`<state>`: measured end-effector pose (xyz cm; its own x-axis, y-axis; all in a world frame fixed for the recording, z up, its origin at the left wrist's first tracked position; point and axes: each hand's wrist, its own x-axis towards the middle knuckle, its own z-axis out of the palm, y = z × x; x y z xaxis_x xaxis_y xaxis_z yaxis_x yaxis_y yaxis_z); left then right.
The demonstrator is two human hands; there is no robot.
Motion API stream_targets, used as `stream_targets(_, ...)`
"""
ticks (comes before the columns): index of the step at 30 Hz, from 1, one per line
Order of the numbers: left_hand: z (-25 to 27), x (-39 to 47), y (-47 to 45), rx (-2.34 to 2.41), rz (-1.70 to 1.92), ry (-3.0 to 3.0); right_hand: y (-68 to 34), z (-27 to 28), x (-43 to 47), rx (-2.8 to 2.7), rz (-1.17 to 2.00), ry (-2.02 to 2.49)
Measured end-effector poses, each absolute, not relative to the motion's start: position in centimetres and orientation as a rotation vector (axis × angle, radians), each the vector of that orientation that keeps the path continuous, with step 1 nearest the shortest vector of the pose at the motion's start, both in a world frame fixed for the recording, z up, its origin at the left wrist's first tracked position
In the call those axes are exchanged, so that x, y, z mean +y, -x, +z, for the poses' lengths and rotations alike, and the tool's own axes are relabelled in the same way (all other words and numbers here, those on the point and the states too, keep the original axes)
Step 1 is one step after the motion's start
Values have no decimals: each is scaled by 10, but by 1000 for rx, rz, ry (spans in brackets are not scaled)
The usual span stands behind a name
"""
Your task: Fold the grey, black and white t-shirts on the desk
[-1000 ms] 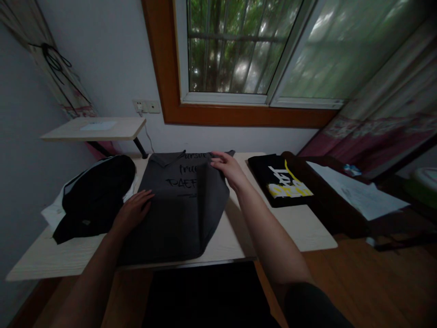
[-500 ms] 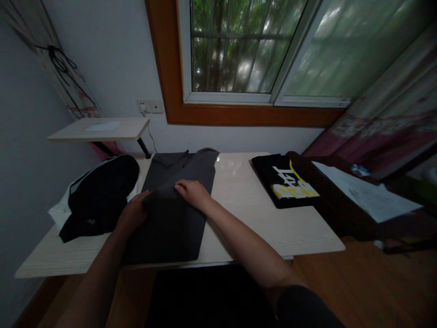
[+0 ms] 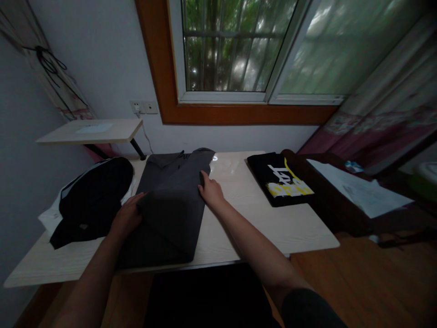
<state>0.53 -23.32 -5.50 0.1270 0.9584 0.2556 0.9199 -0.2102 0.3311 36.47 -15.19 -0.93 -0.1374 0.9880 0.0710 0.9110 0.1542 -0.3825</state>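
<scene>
A dark grey shirt (image 3: pixel 170 205) lies partly folded on the table, its collar end toward the wall and its lower end at the table's front edge. My left hand (image 3: pixel 127 217) is closed on the shirt's left edge, around mid-length, with the fingertips partly hidden against the cloth. Across from it, my right hand (image 3: pixel 212 191) pinches the right edge, a little nearer the wall. The cloth between both hands lies mostly smooth, with a slanting crease lower down.
Left of the shirt is a heap of black and white clothes (image 3: pixel 97 200), beneath a small raised shelf (image 3: pixel 119 132). A folded black garment with yellow and white print (image 3: pixel 280 180) lies at the right of the pale table (image 3: pixel 246 228). A dark brown seat (image 3: pixel 331 196) adjoins the table.
My right hand has moved from the middle of the shirt to its right edge. The raised fold of cloth now lies flatter. My left hand stays at the left edge.
</scene>
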Motion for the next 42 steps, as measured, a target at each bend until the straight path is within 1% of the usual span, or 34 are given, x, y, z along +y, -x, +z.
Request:
stream_targets(3, -59, -231, -5, 1881, 670, -2282, -368, -10, -151, -2148, 372, 1817)
stream_targets(10, -57, -231, -28, 1753, 718, -2299, -395, -14, -159, -2234, 281, 1725)
stream_targets(14, -53, -232, -38, 1750, 709, -2295, -408, -15, -164, -2222, 316, 1739)
stream_targets(18, -53, -228, -32, 1764, 799, -2264, -411, -17, -166, -2225, 323, 1698)
stream_targets(29, -36, -235, -41, 1780, 840, -2216, -430, -20, -165, -2111, 481, 1673)
stream_targets(38, -30, -244, -47, 1710, 822, -2125, -444, -22, -166, -2069, 576, 1649)
stream_targets(42, -26, -247, -54, 1592, 792, -2126, -457, -23, -165, -2003, 655, 1645)
